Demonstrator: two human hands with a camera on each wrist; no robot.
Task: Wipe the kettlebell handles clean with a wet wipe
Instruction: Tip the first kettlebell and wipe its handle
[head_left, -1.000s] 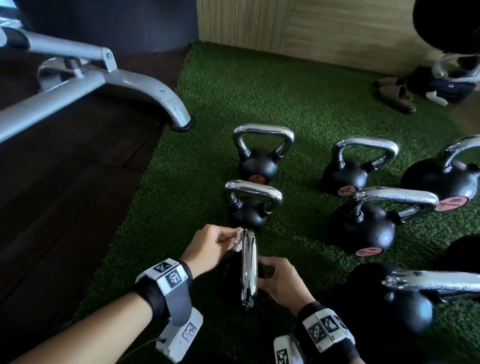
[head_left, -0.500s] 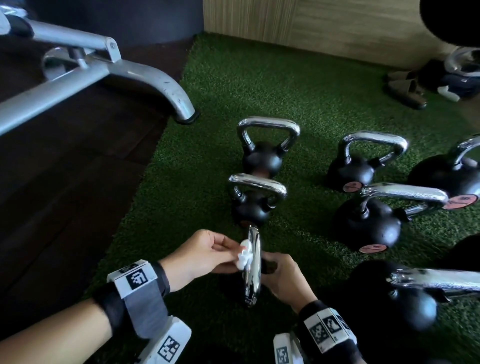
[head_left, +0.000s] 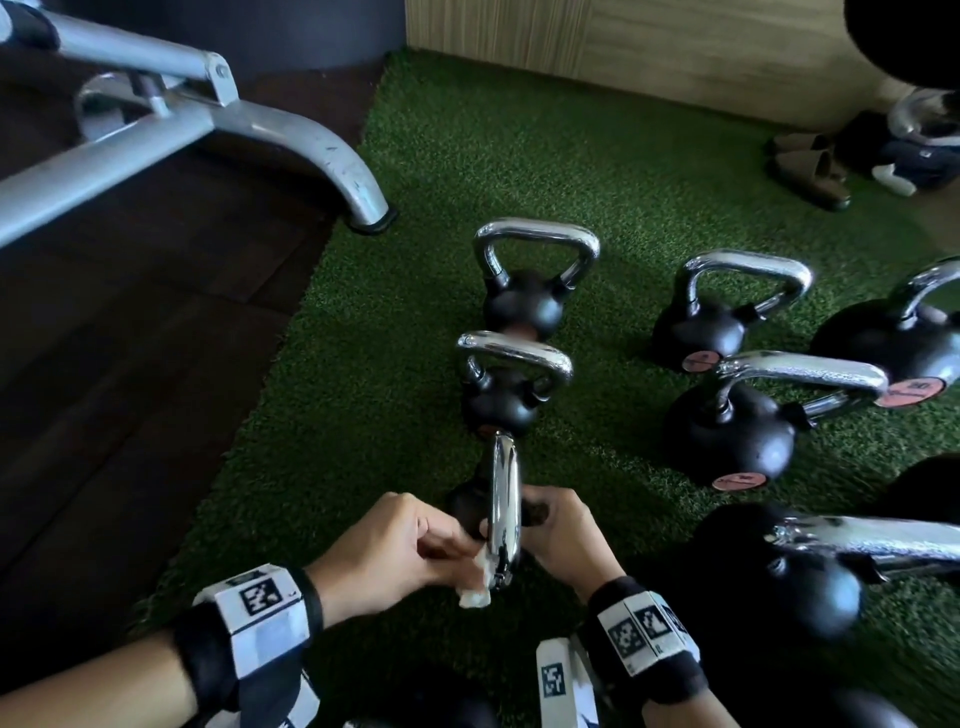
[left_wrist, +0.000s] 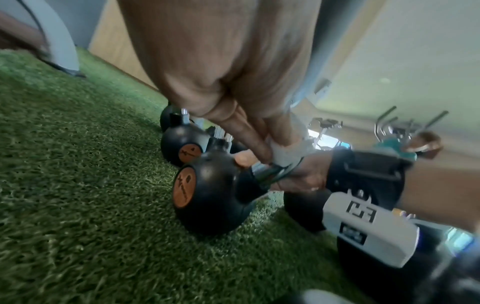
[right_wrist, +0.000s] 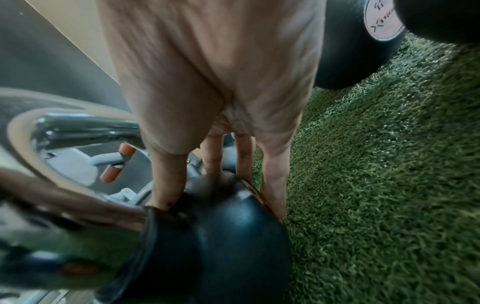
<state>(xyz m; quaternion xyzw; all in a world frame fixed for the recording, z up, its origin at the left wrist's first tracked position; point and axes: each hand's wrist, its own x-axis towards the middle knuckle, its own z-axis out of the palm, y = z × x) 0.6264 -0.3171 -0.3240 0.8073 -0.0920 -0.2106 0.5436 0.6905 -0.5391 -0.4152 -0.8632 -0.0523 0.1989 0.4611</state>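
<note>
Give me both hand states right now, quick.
Left hand: pinching the wipe against the kettlebell handle.
Right hand: gripping the kettlebell body, steadying it.

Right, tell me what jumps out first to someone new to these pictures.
Black kettlebells with shiny chrome handles stand in rows on the green artificial turf. Nearest, the left hand pinches a white wet wipe against one chrome handle, while the right hand steadies that kettlebell's black ball.
</note>
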